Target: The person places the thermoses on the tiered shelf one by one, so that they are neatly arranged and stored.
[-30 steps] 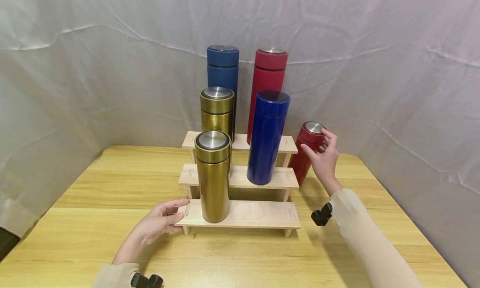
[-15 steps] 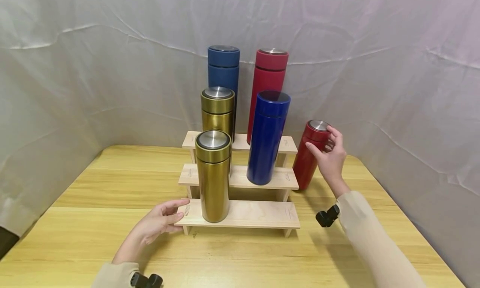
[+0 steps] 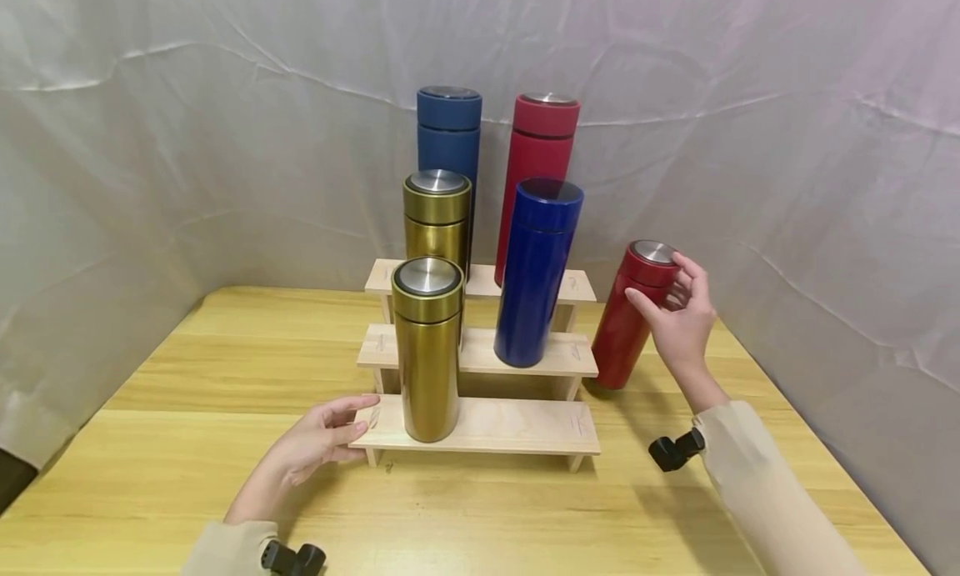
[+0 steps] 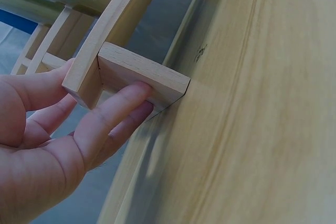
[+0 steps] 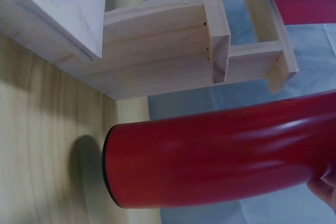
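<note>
My right hand (image 3: 682,330) grips a glossy red thermos bottle (image 3: 626,334) near its steel-topped lid, right of the three-step wooden stand (image 3: 517,426). This red bottle (image 5: 210,156) is tilted, its base slightly above the table beside its shadow in the right wrist view. Only a little of the right hand (image 5: 325,187) shows there. My left hand (image 3: 318,443) holds the left end of the lowest step. In the left wrist view, digits of this hand (image 4: 52,145) touch the step's end and its leg. A gold thermos bottle (image 3: 427,368) stands on that step's left part.
On the middle step stand another gold bottle (image 3: 437,226) and a shiny blue bottle (image 3: 536,284). A matte blue bottle (image 3: 450,147) and a matte red bottle (image 3: 540,159) occupy the top step. Grey cloth (image 3: 300,159) hangs around the wooden table (image 3: 487,526).
The red bottle in my right hand has moved right and a little toward me, away from the stand, and leans more. My left hand has stayed at the lowest step.
</note>
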Demonstrator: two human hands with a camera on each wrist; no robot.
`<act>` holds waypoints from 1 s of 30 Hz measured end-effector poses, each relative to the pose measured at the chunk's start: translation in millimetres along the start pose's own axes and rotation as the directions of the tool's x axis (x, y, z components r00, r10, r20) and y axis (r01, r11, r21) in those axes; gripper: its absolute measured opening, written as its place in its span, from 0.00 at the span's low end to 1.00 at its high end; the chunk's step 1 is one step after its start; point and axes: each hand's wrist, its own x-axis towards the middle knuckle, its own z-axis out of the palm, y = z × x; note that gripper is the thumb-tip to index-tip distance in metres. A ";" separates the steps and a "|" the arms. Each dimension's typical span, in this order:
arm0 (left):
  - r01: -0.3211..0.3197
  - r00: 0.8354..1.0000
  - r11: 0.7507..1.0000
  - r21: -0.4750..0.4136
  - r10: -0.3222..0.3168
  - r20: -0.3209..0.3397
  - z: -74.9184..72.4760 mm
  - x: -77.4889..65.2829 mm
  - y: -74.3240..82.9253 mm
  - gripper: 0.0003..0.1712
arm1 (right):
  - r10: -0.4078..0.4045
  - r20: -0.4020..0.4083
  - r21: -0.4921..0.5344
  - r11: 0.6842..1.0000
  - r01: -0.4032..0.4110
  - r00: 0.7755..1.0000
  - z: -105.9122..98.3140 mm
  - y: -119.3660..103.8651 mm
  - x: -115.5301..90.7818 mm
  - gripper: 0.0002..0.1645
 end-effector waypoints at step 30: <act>0.009 1.000 1.000 -0.010 -0.010 -0.007 0.8 0.1 0.4 0.31 | 0.005 -0.005 0.073 0.997 -0.005 1.000 -47.7 -49.4 -23.1 0.41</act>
